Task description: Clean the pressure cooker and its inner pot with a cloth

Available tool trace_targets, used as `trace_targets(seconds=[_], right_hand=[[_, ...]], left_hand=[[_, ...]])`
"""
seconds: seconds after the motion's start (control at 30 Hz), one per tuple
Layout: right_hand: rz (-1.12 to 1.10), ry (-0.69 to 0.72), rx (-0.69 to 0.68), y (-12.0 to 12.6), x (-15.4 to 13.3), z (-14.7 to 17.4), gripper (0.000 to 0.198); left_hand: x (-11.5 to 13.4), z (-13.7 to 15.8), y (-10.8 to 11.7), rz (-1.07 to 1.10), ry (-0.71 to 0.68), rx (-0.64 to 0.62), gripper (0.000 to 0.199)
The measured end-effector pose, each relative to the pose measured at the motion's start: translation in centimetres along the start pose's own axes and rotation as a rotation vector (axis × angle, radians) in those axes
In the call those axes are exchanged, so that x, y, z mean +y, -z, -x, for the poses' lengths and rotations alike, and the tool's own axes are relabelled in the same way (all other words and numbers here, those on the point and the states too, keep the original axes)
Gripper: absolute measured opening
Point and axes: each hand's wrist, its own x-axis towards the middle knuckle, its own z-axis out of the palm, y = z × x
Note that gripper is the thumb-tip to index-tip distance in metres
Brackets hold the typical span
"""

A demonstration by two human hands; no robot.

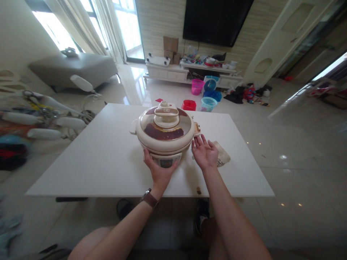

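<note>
A cream electric cooking pot (166, 146) with a brown-and-clear see-through lid (164, 128) stands over the white table, a control panel on its front. My left hand (159, 174), with a watch on the wrist, grips the lower front of the pot, thumb to the left of the panel and fingers at its right. Some of those fingers are hidden beneath the base. Palm up and fingers stretched, my right hand (205, 154) is open under the pot's right handle (197, 129); its fingertips are close to the handle, and I cannot tell if they touch.
The white table (108, 162) holds a beige cloth-like piece (222, 154) at right and a small brown bit (198, 190) near the front edge. Beyond it are a red stool (189, 105), a light-blue basket (208, 104) and a pink bin (197, 86). Clutter lies at left.
</note>
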Motion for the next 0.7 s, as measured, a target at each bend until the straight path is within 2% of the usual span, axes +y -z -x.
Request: trace_targets(seconds=[0.27,0.47,0.57,0.7], right_hand=[[0.033,0.069,0.123,0.6,1.2,3.6,0.024],[0.355,0.218,0.314,0.3,1.1,1.9,0.013],[0.488,0.274,0.301,0.4,0.6,0.9,0.02],[0.476,0.227,0.239,0.7,0.5,0.2,0.025]], left_hand=[[-0.6,0.1,0.6,-0.117,-0.059,-0.037,0.143],[-0.6,0.1,0.7,-0.143,-0.081,-0.038,0.142],[-0.4,0.0,0.6,-0.154,-0.078,-0.034,0.142],[-0.4,0.0,0.4,-0.166,-0.091,-0.026,0.144]])
